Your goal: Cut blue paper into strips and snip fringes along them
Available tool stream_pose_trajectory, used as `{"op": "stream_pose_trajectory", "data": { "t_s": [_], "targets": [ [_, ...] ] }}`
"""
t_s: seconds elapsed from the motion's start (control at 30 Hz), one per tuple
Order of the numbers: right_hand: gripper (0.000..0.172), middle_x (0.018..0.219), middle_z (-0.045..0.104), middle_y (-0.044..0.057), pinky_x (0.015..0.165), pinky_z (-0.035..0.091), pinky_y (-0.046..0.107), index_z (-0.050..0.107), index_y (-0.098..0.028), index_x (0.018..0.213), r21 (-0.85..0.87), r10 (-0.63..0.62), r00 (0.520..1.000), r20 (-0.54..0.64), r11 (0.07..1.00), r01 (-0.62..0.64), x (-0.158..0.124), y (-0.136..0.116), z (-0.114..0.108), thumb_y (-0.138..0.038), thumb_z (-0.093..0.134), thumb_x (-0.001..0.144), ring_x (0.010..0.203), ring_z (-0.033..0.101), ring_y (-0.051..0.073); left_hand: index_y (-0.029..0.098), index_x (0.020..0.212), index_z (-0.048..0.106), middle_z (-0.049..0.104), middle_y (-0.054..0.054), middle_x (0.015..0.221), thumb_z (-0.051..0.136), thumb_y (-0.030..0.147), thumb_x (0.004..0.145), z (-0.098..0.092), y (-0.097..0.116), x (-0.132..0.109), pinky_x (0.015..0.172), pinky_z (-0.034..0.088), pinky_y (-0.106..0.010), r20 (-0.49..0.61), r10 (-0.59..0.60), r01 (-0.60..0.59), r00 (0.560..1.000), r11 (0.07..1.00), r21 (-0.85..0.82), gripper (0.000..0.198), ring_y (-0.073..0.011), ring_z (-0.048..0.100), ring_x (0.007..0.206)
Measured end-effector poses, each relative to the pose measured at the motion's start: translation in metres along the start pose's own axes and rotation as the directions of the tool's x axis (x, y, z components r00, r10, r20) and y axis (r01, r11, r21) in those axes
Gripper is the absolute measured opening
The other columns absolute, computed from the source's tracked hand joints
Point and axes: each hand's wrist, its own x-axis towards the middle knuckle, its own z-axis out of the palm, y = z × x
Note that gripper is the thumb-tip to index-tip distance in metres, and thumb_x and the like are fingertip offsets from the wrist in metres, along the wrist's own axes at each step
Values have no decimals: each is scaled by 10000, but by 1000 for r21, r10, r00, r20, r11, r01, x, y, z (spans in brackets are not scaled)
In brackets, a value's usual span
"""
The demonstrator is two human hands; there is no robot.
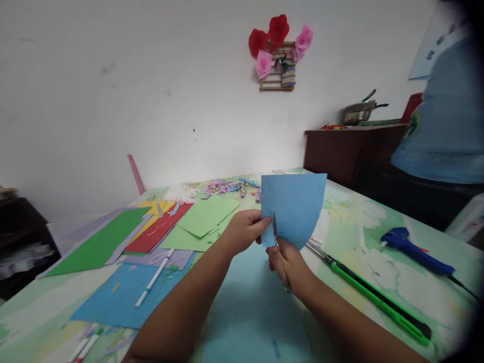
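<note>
My left hand [245, 231] pinches the left edge of an upright blue sheet of paper [297, 199] between thumb and fingers. In my right hand [289, 264] is a pair of scissors [276, 229] with gold-coloured handles. Their blades point up and lie in the sheet, close to its left edge, just right of my left thumb. The sheet has a straight top and a curved right side. Below my hands a larger light blue sheet [253, 312] lies on the table, with a small blue scrap [276, 348] on it.
To the right lie a green utility knife [378, 295] and a blue glue gun [416, 252]. Green sheets [206, 217], a red sheet [159, 229], a blue sheet [109, 297] and a white marker [154, 277] are on the left. Paper scraps [223, 187] sit behind. A person [449, 111] stands at the right.
</note>
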Motion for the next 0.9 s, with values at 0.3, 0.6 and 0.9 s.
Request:
{"op": "stream_pose_trajectory", "data": {
  "t_s": [0.3,0.6,0.9],
  "targets": [
    [656,672,520,41,594,425,288,527,-158,958,115,-159,987,15,981,156,-1,-4,-5,-675,172,763,612,503,168,156,550,509,506,21,478,450,341,769,-1,7,-6,469,377,-189,81,19,-25,997,997,77,292,-88,490,461],
    [664,672,512,33,612,431,293,564,-173,790,169,-194,981,-1,967,192,1,-14,-6,-712,181,730,628,490,162,160,542,484,476,28,480,446,352,768,-1,9,-8,460,359,-194,48,31,-39,998,981,190,300,-88,466,462],
    [544,786,614,66,596,442,270,584,-148,938,181,-53,998,-20,982,56,-1,-2,-1,-606,342,770,676,572,177,161,563,507,484,34,471,455,359,755,2,8,-7,460,371,-194,7,-12,11,1000,984,176,281,-90,478,455]
  ]
}}
